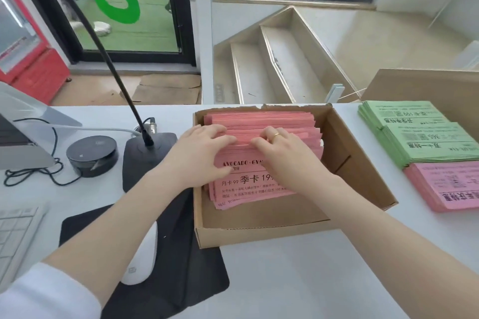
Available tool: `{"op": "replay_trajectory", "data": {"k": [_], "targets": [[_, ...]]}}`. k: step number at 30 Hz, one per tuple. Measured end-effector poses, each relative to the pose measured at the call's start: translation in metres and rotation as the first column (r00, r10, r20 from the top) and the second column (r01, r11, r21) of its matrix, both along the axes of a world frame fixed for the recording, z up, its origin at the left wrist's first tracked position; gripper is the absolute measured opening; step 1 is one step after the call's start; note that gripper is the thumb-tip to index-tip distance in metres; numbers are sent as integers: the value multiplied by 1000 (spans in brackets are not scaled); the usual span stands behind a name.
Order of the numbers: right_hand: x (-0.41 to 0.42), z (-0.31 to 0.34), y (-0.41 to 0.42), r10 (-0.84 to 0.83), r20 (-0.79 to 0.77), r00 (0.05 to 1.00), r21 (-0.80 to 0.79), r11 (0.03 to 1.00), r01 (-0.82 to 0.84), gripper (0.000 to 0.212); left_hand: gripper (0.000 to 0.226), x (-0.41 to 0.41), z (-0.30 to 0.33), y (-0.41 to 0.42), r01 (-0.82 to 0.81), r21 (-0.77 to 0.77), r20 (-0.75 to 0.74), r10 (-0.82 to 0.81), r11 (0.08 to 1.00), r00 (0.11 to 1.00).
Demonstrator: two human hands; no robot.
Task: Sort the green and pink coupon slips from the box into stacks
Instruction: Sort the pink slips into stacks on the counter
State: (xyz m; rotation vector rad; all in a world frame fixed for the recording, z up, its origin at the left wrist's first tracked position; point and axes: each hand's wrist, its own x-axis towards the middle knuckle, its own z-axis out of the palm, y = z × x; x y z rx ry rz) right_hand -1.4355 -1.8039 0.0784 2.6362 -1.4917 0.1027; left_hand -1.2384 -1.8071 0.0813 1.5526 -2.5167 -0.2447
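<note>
A shallow brown cardboard box (360, 163) with a torn back edge sits in the middle of the frame on the smooth white table (285, 280). Inside it lies a thick pile of thin pink paper coupon slips (248, 181) with black print. The left hand (199, 153) and the right hand (282, 147), which wears a gold ring, both rest on the pile with bent fingers digging into the slip edges. It is hard to tell if they pinch any slip.

At the right edge of the frame lie two flat stacks of green paper slips (420, 137), and just below them a stack of pink paper slips (445, 186), cut off by the frame.

At lower left, a smooth white mouse (141, 261) lies on a black mat (181, 280), partly hidden by the left arm.
</note>
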Motion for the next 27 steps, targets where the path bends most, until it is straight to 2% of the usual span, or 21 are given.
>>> {"op": "replay_trajectory", "data": {"k": [2, 5, 8, 9, 12, 14, 16, 17, 19, 20, 22, 24, 25, 27], "targets": [[-2, -4, 1, -7, -1, 1000, -59, 998, 7, 35, 53, 0, -2, 0, -8, -4, -10, 8, 1000, 1000], [-5, -6, 4, -21, 57, 998, -26, 999, 22, 29, 38, 0, -5, -2, -15, -5, -38, 15, 1000, 999], [-6, -1, 5, -14, 107, 994, -48, 999, 19, 27, 26, -3, -5, -1, 28, 7, 2, -28, 1000, 1000], [-5, 1, 6, -20, 96, 995, -27, 999, 23, 26, 24, -4, -4, 0, 57, -14, 19, -57, 998, 998], [-8, 1, 10, -134, 12, 991, 168, 977, 130, 25, 21, -7, -3, 5, 110, -70, -5, -111, 991, 994], [-13, -1, 14, -163, -84, 983, 181, 968, 176, 20, 20, -7, 1, 8, 77, 1, 1, -77, 997, 997], [-18, -2, 18, -167, -94, 982, 138, 974, 179, 17, 18, -9, 4, 11, 60, 15, 13, -60, 998, 998], [-20, 0, 21, -170, -71, 983, 118, 977, 178, 16, 17, -10, 5, 15, 54, 13, -14, -54, 998, 998], [-27, 8, 27, -188, 14, 982, 54, 981, 187, 13, 17, -11, 8, 27, 13, 6, -194, -12, 1000, 981], [-31, 16, 32, -195, 78, 978, 15, 981, 195, 13, 14, -12, 10, 35, -21, 1, -325, 20, 1000, 946], [-40, 36, 45, -172, 216, 961, -57, 981, 188, 18, 12, -16, 21, 55, -91, -7, -575, 70, 996, 815], [-46, 58, 60, -90, 317, 944, -110, 985, 131, 21, 24, -24, 36, 79, -126, 35, -792, 104, 991, 601], [-49, 70, 70, -42, 347, 937, -136, 986, 95, 21, 31, -29, 43, 91, -121, 49, -859, 103, 991, 501], [-55, 90, 95, 27, 334, 942, -214, 976, 48, 20, 38, -38, 53, 116, -111, 21, -909, 65, 994, 412]]}}
